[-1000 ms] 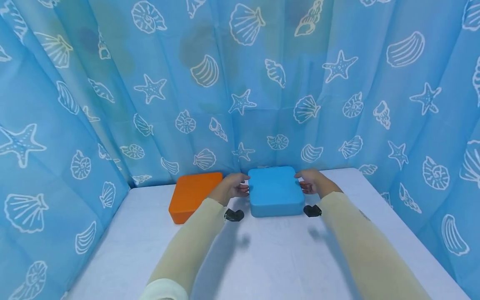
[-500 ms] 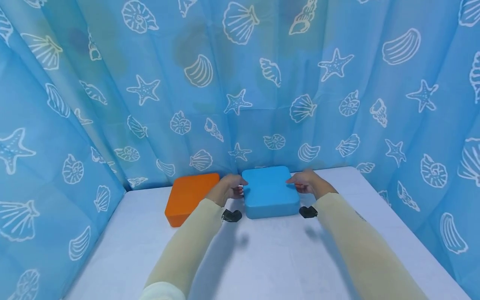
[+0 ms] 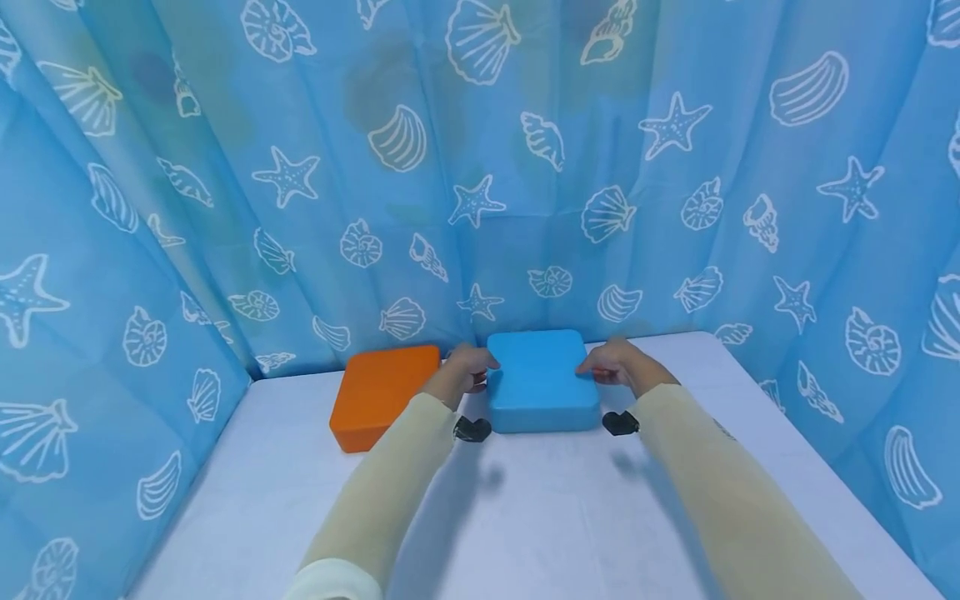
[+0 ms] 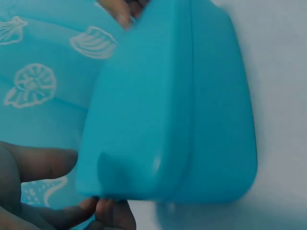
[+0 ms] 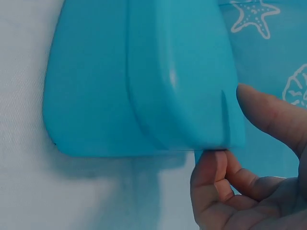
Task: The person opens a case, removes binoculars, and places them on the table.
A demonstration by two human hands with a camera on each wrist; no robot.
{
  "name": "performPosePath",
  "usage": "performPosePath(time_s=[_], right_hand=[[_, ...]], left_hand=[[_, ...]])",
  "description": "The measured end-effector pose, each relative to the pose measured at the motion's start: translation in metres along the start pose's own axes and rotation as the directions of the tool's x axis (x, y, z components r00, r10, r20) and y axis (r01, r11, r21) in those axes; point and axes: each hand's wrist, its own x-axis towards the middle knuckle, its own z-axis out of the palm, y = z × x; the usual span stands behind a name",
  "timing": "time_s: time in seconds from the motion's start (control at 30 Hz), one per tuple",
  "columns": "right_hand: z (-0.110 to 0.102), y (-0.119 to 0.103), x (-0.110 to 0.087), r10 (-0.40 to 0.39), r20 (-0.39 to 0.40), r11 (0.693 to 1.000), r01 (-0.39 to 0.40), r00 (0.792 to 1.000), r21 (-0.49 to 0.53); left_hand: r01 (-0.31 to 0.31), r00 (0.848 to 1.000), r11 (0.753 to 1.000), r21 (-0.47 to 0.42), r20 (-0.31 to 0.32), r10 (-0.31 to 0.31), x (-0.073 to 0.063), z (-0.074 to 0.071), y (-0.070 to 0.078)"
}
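A blue box (image 3: 542,400) with rounded corners sits on the white table, and a seam between its lid (image 4: 129,115) and its lower part shows in both wrist views. At its left side my left hand (image 3: 468,367) holds the lid's edge, thumb by the top and curled fingers against the side. The right hand (image 3: 618,367) holds the opposite edge the same way. In the right wrist view, the thumb (image 5: 268,112) is at the lid's top, with fingertips (image 5: 211,165) at the side below its rim. The box's inside is hidden.
To the left of the blue box lies an orange box (image 3: 382,392), partly behind my left forearm. A blue curtain (image 3: 420,208) with white shells and starfish hangs behind and on both sides of the white table (image 3: 525,517). A dark wrist-camera piece (image 3: 472,430) shows below each hand.
My hands have closed in on the blue box from both sides, the right one moving left. Both thumbs have come to its top edges. The orange box stays put; the view shifted slightly.
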Motion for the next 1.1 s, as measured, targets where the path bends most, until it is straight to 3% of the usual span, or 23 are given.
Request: performPosePath(time_s=[0.23,0.37,0.57,0.9,1.1], right_hand=[[0.0,0.001,0.0,-0.012,-0.023,1.0,0.011,1.0,-0.025],[0.0,0.004,0.004,-0.057,-0.039,0.998,0.056,0.998,-0.039],[0.003,0.012,0.009,-0.122,-0.044,0.991,0.119,0.992,-0.058],[0.001,0.014,0.003,-0.16,-0.04,0.985,0.156,0.986,-0.077],[-0.003,0.014,-0.002,-0.178,-0.037,0.981,0.175,0.983,-0.081]], left_hand=[[0.028,1.0,0.999,0.023,0.009,-0.028,0.007,0.003,-0.001],[0.035,0.999,0.999,0.005,0.013,-0.035,0.009,0.004,0.0],[0.042,0.998,0.999,0.002,-0.036,-0.042,0.007,0.006,-0.001],[-0.029,0.999,0.999,0.025,-0.032,0.03,0.006,0.007,-0.002],[-0.041,0.999,0.999,-0.026,-0.037,0.04,-0.002,0.005,-0.002]])
